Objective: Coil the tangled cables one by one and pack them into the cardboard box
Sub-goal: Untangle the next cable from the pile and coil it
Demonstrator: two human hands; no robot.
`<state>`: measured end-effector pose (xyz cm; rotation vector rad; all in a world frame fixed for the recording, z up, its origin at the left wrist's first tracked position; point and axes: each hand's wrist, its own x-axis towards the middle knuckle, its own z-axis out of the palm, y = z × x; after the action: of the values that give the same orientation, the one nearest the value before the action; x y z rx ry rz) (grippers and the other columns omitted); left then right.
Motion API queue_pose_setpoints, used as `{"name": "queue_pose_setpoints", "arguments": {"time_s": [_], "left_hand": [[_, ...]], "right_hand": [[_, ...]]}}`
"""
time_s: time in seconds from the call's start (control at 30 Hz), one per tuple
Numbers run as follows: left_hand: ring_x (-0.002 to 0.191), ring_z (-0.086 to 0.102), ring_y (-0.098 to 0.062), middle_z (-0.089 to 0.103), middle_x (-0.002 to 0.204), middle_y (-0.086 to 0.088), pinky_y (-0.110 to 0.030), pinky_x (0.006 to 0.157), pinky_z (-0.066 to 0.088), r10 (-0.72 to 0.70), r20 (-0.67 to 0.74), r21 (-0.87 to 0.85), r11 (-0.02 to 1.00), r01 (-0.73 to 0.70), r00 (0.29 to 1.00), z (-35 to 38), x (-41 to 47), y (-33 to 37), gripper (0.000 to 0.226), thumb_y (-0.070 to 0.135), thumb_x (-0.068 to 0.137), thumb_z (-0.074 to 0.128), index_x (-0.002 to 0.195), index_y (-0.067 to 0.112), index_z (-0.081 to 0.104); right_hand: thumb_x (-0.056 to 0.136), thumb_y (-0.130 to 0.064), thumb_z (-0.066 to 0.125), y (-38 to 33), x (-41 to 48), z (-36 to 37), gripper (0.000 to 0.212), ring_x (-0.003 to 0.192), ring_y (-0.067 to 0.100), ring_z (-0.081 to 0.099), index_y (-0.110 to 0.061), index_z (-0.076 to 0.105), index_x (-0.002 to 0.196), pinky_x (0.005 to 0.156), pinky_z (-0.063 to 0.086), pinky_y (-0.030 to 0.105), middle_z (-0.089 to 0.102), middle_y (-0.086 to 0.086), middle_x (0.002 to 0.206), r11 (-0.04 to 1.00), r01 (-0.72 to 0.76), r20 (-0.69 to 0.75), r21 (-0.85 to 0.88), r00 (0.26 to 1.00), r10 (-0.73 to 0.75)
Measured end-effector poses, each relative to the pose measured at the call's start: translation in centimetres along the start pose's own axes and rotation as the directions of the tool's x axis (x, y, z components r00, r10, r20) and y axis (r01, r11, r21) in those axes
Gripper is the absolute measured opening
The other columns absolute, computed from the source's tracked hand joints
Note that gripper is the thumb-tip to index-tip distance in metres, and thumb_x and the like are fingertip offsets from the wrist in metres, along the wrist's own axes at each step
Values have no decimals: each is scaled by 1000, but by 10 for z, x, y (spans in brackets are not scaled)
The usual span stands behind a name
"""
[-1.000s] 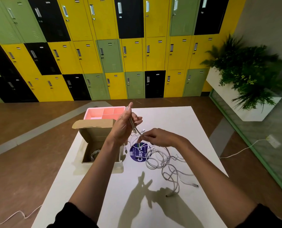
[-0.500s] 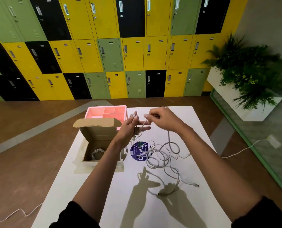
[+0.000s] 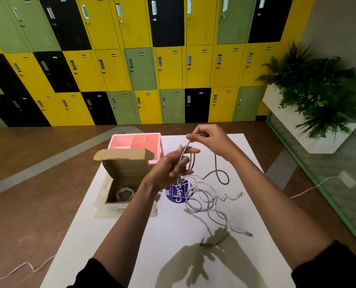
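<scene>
Above the white table, my left hand holds loops of a grey cable wound around its fingers. My right hand, raised higher and to the right, pinches the same cable near its top; the cable hangs down from there into a curl on the table. A tangle of white and grey cables lies right of centre. The open cardboard box stands at the left, lid flap up, with one coiled cable inside.
A pink divided tray sits behind the box. A round purple sticker lies under the tangle. Loose plug ends reach toward the table's right side. Lockers line the back wall; a planter stands at the right.
My right hand has risen from beside the tangle to above my left hand, drawing the grey cable up and over the left fingers. More cable has lifted off the table.
</scene>
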<state>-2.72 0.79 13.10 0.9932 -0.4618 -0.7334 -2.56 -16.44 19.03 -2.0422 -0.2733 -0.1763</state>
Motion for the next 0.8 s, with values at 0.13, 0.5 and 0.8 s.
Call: {"name": "queue_pose_setpoints", "arguments": {"time_s": [0.13,0.5,0.8], "left_hand": [[25,37,-1,45,39,7,-19,51,51,10,133,-234,972,21,991,-3,-2,3,32,28,100,33,91,10,57],[35,36,-11,38,49,1,-25,61,49,93,316,-467,882,69,944,-3,-2,5,37,18,103,20,89,4,51],[35,50,-10,56,43,2,-31,76,56,46,262,-415,907,70,964,-13,-5,5,41,25,104,22,90,4,54]], "right_hand": [[86,-22,67,1,-4,0,21,50,-7,46,-1,66,86,54,34,5,53,-17,49,996,-10,12,84,1000,9],[88,-22,66,9,-14,3,10,55,7,29,-12,64,87,52,25,21,32,-4,59,986,-149,319,79,941,117],[90,-6,60,8,-13,-3,9,61,10,37,-14,63,90,55,30,22,46,-2,64,992,-123,414,9,904,108]]}}
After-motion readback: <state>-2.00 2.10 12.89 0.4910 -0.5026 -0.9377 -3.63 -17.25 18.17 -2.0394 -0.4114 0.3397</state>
